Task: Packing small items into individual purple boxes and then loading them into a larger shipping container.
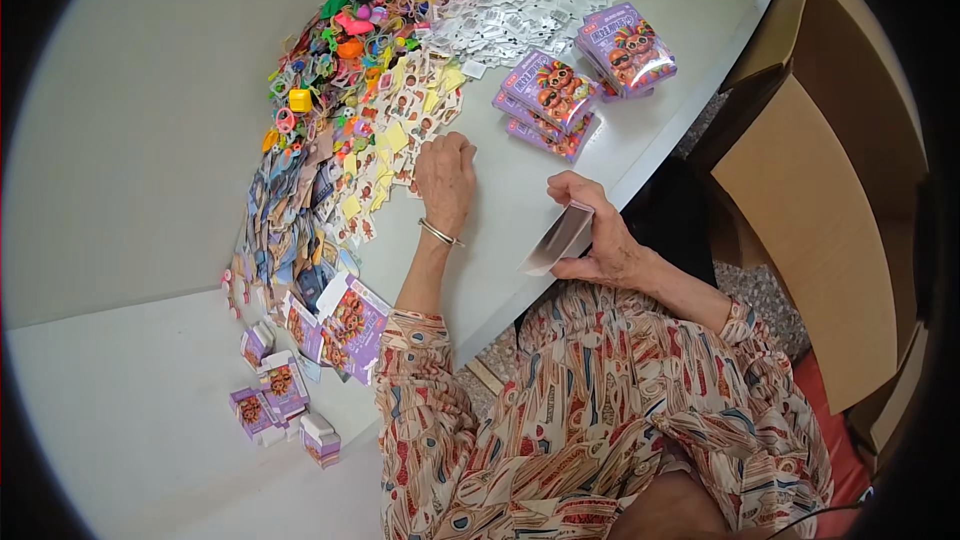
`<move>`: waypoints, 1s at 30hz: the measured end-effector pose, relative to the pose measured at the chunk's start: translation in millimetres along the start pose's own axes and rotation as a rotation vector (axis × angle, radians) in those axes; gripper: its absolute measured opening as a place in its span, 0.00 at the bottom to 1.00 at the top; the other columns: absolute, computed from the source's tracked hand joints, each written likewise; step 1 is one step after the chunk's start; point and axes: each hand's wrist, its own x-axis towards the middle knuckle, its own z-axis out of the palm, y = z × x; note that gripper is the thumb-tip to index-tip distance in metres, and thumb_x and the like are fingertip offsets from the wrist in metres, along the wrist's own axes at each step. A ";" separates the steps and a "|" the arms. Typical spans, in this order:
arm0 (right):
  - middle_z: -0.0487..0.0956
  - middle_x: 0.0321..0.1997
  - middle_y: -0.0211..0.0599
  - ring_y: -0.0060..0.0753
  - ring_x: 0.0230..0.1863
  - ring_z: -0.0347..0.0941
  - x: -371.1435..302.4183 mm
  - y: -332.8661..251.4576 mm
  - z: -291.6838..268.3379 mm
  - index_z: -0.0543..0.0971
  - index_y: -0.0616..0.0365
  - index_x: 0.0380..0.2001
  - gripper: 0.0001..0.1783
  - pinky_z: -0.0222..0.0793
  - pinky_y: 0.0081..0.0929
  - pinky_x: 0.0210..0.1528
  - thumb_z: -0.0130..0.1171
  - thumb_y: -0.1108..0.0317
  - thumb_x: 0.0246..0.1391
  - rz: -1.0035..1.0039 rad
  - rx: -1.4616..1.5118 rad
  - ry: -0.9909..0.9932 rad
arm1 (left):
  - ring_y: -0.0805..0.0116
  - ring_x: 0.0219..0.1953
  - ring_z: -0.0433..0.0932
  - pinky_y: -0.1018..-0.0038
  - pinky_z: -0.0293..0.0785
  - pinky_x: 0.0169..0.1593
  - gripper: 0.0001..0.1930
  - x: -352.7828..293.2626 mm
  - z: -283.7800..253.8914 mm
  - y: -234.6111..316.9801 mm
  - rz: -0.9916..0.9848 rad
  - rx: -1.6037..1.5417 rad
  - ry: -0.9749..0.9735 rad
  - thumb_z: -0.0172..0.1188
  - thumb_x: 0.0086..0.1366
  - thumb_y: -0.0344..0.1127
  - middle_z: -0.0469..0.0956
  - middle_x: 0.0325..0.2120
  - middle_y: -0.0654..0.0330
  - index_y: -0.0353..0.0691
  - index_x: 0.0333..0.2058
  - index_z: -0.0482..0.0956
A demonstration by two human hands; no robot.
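My right hand [610,245] grips a small open carton [562,240] by its sides, above the table's near edge. The carton is tilted, with its pale inside showing. My left hand [445,180], with a bangle at the wrist, rests at the edge of a heap of small printed cards [410,105] mixed with yellow slips. Its fingers are curled down, and what is under them is hidden. Ahead of my hands lie stacks of filled purple packs [550,95] with cartoon figures, and another purple stack [628,48] stands to their right.
Colourful small toys [345,50] are heaped at the far left, beside many small white packets [520,5]. Folded bluish paper pieces [285,200] lie nearer on the left. Purple cartons [355,325] sit at lower left. A large cardboard box [810,210] stands open on the right.
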 end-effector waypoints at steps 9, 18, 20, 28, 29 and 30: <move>0.67 0.53 0.52 0.50 0.52 0.67 -3.8 -9.1 -2.2 0.57 0.63 0.58 0.49 0.65 0.39 0.54 0.73 0.61 0.35 0.287 -0.315 -0.056 | 0.81 0.22 0.67 0.82 0.62 0.26 0.03 -3.4 -39.0 -24.8 -0.387 -0.652 -0.001 0.58 0.62 0.30 0.73 0.21 0.70 0.37 0.31 0.76; 0.69 0.46 0.54 0.54 0.48 0.67 19.9 -20.6 5.7 0.59 0.67 0.57 0.47 0.65 0.41 0.51 0.71 0.60 0.35 0.403 -0.442 -0.143 | 0.75 0.26 0.70 0.79 0.64 0.31 0.02 -11.8 -105.1 61.6 -0.253 -0.774 0.008 0.57 0.61 0.27 0.76 0.26 0.65 0.36 0.32 0.76; 0.69 0.45 0.54 0.54 0.47 0.67 21.7 -22.7 7.8 0.59 0.67 0.56 0.46 0.65 0.41 0.50 0.70 0.61 0.35 0.386 -0.427 -0.142 | 0.67 0.30 0.72 0.72 0.66 0.35 0.04 -19.0 -101.5 80.3 0.072 -0.325 0.021 0.58 0.58 0.25 0.76 0.28 0.61 0.37 0.34 0.76; 0.69 0.41 0.52 0.55 0.44 0.67 23.4 -20.0 16.3 0.59 0.67 0.55 0.41 0.64 0.42 0.49 0.67 0.64 0.39 0.350 -0.374 -0.190 | 0.60 0.34 0.73 0.69 0.69 0.38 0.07 -25.1 -100.3 82.9 0.171 -0.258 -0.084 0.58 0.58 0.27 0.77 0.32 0.58 0.37 0.36 0.77; 0.69 0.42 0.52 0.55 0.44 0.67 23.4 -17.2 15.2 0.59 0.67 0.55 0.41 0.64 0.42 0.49 0.66 0.64 0.39 0.377 -0.382 -0.189 | 0.60 0.34 0.73 0.69 0.69 0.38 0.07 -23.4 -98.8 75.4 0.173 -0.262 -0.083 0.58 0.58 0.27 0.77 0.32 0.58 0.37 0.36 0.77; 0.68 0.42 0.53 0.55 0.44 0.67 23.9 -16.7 15.6 0.59 0.67 0.55 0.41 0.64 0.42 0.49 0.66 0.64 0.39 0.402 -0.384 -0.188 | 0.60 0.33 0.74 0.69 0.70 0.37 0.07 -24.9 -99.0 63.7 -0.060 -0.415 -0.035 0.59 0.59 0.28 0.78 0.32 0.57 0.37 0.37 0.78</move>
